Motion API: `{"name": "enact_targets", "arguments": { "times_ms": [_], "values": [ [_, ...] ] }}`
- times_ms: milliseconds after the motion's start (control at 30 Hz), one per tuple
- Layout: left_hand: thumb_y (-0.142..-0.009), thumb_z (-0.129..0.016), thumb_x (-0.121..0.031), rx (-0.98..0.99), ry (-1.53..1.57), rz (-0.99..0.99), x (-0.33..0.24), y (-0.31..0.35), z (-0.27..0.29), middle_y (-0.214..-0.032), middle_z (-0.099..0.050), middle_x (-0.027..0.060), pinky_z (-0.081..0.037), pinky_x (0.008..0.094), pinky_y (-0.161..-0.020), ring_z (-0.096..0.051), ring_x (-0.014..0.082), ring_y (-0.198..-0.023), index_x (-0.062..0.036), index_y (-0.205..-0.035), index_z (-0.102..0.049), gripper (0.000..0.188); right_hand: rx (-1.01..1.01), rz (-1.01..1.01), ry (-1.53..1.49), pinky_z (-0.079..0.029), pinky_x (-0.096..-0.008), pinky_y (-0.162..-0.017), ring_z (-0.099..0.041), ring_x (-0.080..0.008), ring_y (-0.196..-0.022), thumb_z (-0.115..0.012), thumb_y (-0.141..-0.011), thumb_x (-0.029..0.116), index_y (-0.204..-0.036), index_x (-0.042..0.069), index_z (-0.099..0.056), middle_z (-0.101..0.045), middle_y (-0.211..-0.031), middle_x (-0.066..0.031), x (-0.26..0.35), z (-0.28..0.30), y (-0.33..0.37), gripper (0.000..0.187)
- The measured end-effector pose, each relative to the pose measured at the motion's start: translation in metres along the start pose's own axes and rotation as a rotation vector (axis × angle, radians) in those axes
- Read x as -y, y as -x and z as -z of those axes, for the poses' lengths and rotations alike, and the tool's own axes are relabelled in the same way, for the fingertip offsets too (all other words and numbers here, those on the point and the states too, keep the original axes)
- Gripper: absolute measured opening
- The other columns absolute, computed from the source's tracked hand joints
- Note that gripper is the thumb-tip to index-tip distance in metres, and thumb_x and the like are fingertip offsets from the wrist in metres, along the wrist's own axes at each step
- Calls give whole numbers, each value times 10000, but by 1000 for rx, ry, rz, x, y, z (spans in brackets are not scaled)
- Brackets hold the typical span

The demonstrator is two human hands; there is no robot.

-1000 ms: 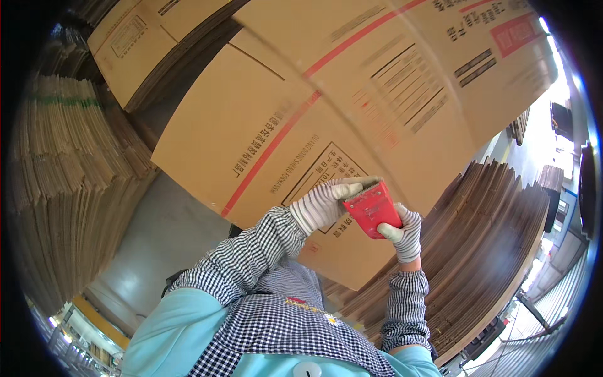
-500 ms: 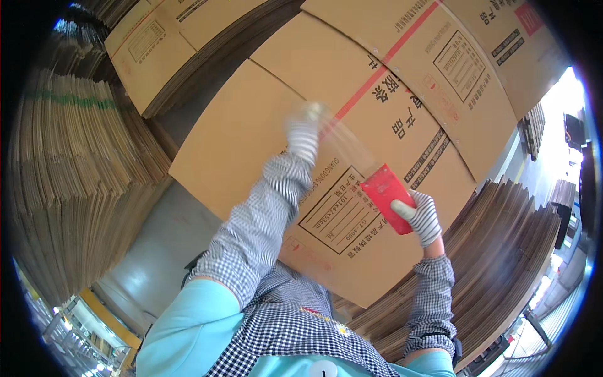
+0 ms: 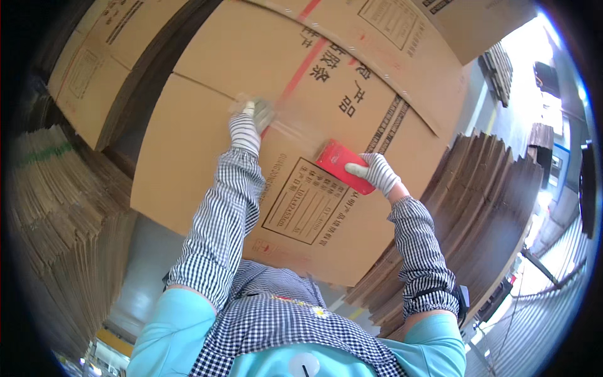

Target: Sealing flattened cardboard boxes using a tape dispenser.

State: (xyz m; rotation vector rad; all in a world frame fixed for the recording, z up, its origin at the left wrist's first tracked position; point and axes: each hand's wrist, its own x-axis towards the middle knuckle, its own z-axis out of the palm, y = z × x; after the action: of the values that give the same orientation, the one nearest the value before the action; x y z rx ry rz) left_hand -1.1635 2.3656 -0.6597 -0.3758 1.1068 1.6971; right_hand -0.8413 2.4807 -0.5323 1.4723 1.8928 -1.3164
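Note:
My right hand (image 3: pixel 372 173), in a striped, white-fingered glove, grips a red box-shaped holder (image 3: pixel 342 164) that looks like a tape dispenser. Its thumb lies across the top. From the holder's far end a clear strip (image 3: pixel 294 131) runs to my left hand (image 3: pixel 250 123), gloved the same way. The left fingertips appear closed on the strip's end, though part of the grasp is blurred. Both hands are over a large brown cardboard carton (image 3: pixel 195 151) with a red stripe, dark print and a printed frame. The strip lies over or just above its surface; I cannot tell which.
Stacked flat cardboard (image 3: pixel 56 207) rises at the left, and another stack (image 3: pixel 483 207) at the right. Further cartons (image 3: pixel 389 38) adjoin the far side. A grey floor (image 3: pixel 154 251) shows at the lower left, and corrugated metal (image 3: pixel 540 308) at the lower right.
The whole view has shifted, so the carton appears further left and higher. My right hand has moved slightly farther away and tilted the red holder flatter. The strip still spans both hands.

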Motion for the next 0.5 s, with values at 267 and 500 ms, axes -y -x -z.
{"name": "enact_targets", "arguments": {
  "times_ms": [267, 500],
  "values": [
    [-1019, -557, -188, -85, -81, -58, -4, 10, -15, -1171, -650, 249, -622, 416, -865, -687, 354, -1026, 93, -1226, -540, 349, -47, -382, 457, -561, -373, -792, -723, -234, -832, -788, -822, 316, -1076, 21, -733, -751, -898, -135, -107, 63, 68, 392],
    [-1018, -551, -282, -82, -44, -33, 19, -10, -18, -1298, -593, 233, -558, 452, -970, -621, 357, -1162, 68, -1308, -503, 457, 318, -375, 1465, -554, -403, -870, -719, -260, -1024, -752, -784, 187, -1035, 112, -772, -745, -1104, -86, -48, 6, 26, 262]
  ]
}}
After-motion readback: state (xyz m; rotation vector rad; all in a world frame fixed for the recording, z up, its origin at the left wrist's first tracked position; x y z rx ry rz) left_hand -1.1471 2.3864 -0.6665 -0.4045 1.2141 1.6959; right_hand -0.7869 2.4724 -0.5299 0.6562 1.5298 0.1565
